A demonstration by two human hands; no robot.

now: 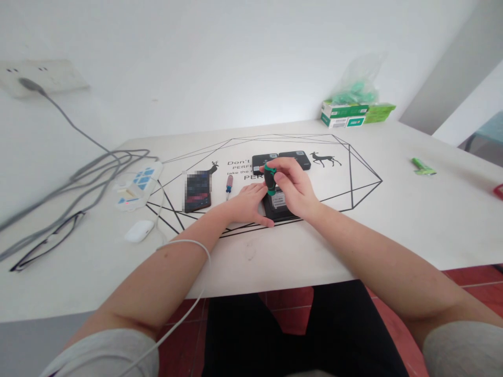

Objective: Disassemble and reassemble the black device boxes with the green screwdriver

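A screwdriver with a green and black handle (270, 179) stands nearly upright in my right hand (295, 187), the fingers closed around its grip. Its tip is hidden. Below it lies a flat black case (277, 214) holding a part with a white label (278, 200). My left hand (248, 203) rests against the case's left side, thumb spread toward the front edge and fingers stretched toward the screwdriver. Behind my hands are two black boxes, the left one (260, 161) and the right one (301, 157). A second screwdriver (229, 183), with a red and blue handle, lies left of my hand.
To the left are a pixelated phone (202, 201), a white earbud case (139, 231), a power strip (139, 183), glasses (51, 238) and grey cables (94, 167). A white cable (204, 251) crosses my left arm. Green-white boxes (346, 110) stand against the wall; a green packet (422, 166) lies right.
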